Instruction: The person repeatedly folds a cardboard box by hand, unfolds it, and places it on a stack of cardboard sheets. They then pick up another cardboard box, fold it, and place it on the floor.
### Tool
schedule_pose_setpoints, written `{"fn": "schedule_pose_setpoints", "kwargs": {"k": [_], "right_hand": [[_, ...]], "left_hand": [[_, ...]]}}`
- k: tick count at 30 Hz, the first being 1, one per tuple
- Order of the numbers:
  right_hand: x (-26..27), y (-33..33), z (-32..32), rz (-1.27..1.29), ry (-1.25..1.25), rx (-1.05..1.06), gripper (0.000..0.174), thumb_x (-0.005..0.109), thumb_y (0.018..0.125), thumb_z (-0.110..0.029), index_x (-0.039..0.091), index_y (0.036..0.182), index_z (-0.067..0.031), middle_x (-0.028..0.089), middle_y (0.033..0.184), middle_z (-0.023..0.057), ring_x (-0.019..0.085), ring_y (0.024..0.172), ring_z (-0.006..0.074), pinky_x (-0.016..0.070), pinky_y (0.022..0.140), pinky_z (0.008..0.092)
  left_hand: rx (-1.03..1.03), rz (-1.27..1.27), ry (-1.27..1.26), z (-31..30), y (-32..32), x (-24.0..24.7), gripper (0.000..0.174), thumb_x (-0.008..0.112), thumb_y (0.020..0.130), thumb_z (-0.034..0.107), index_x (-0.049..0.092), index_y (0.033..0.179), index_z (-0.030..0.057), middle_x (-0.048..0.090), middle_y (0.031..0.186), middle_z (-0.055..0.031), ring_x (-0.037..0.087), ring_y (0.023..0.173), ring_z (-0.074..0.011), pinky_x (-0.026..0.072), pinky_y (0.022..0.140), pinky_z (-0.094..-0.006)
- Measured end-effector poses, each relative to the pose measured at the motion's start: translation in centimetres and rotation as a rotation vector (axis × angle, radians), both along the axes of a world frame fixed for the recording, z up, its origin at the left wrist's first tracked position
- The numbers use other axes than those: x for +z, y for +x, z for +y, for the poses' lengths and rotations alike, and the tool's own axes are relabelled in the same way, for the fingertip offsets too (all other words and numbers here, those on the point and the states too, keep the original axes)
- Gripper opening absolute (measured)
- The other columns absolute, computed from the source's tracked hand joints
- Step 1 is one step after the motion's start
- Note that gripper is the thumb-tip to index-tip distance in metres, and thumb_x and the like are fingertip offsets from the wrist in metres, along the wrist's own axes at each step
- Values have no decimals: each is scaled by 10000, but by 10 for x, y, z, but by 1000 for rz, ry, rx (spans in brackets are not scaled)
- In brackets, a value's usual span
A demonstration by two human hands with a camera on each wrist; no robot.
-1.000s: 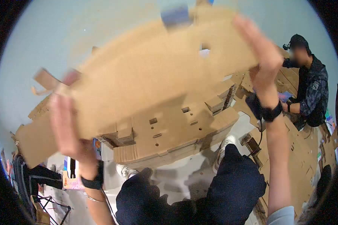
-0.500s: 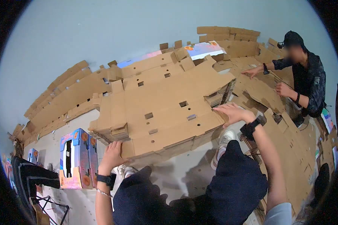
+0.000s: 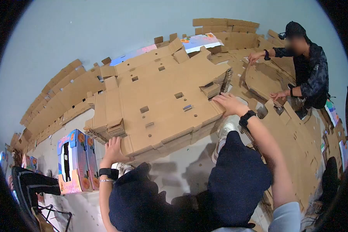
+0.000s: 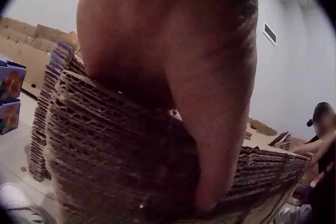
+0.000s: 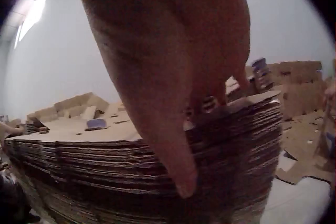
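From here, the cardboard stack (image 3: 150,96) sits on the floor (image 3: 172,172) at the person's (image 3: 236,181) twelve o'clock, left hand (image 3: 115,150) and right hand (image 3: 234,105) pressing, fingers extended, at its seven and three, seemingly squaring it.

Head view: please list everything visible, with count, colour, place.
stack: one, brown, centre
loose cardboard: many, brown, wallside and right
cartons: at least two, blue-orange, left
printed sheets: two, blue-pink, behind
striped cloth: one, black, left
wall: one, pale, behind
floor: one, white, below
other person: one, dark clothes, right
trousers: one pair, dark, bottom
shoes: two, white, before stack
wristbands: two, black, wrists
left hand: one, bare, stack's left
right hand: one, bare, stack's right
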State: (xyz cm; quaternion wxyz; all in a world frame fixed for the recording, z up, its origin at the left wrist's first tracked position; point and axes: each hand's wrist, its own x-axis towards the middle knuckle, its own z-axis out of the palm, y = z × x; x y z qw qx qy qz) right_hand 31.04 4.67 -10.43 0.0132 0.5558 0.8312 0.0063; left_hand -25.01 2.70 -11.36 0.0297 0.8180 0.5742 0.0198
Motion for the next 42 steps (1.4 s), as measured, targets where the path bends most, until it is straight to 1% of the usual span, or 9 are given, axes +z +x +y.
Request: {"fn": "schedule_pose_setpoints", "kwargs": {"k": [3,4,6,8,9,15,23,35,42], "right_hand": [[11,-35,-29,-92,140,-91,1058,856,556,-221,290,1449,-251,382,1440,122,364,1332,303,316,1081,529],[28,-55,-45,17,117,-31,984,818,677,-258,245,1476,-217,306,1495,139,328,1365,276,324,1085,499],[55,-92,-80,884,-155,315,794,687,848,-352,240,1476,-162,359,1477,128,361,1351,273,353,1064,461],[49,-73,-113,1338,-967,158,586,502,965,-414,348,1434,-98,472,1404,114,447,1287,255,362,1056,405],[40,-65,-143,1374,-1125,97,578,505,963,-409,356,1425,-95,478,1392,114,453,1275,252,366,1048,401],[-24,-35,-333,1453,-1035,-207,530,521,948,-382,407,1369,-81,516,1318,111,488,1204,235,393,1001,383],[-35,-35,-419,1414,-849,-523,469,544,929,-346,475,1296,-62,567,1220,108,535,1110,212,429,937,358],[-50,-34,-362,1091,-947,-403,384,577,899,-291,577,1185,-34,644,1073,103,605,969,177,483,842,321],[-25,-20,-252,780,-1165,-16,342,597,882,-259,637,1121,-18,688,988,101,646,886,157,515,787,300]], "left_hand": [[32,-78,-10,-1,-4,-6,1018,860,408,506,465,1227,49,502,1142,-161,448,1147,-363,330,976,-504],[32,-77,-9,2,-7,-9,1018,860,408,506,465,1227,49,502,1142,-161,448,1147,-363,330,976,-504],[22,-4,-3,7,-12,-18,1078,858,422,535,416,1277,49,477,1186,-160,418,1166,-361,338,973,-490],[25,-2,-5,8,-11,-19,1079,858,422,547,418,1278,59,482,1184,-156,421,1169,-359,339,974,-490],[39,3,-2,8,-11,-19,1080,859,421,558,421,1279,69,488,1182,-153,425,1173,-358,339,975,-490],[34,-45,-62,7,-12,-13,1067,857,421,562,434,1283,98,501,1206,-150,430,1191,-352,328,1003,-491],[40,-91,-20,8,-13,-19,1064,848,429,557,441,1288,78,499,1221,-136,423,1220,-335,311,1012,-493],[43,-66,35,-1,-8,-8,980,839,465,515,464,1258,78,523,1174,-119,460,1149,-319,337,977,-454],[50,-61,6,4,-10,-16,980,843,467,491,454,1276,97,524,1179,-135,457,1155,-351,337,1004,-477]]}}
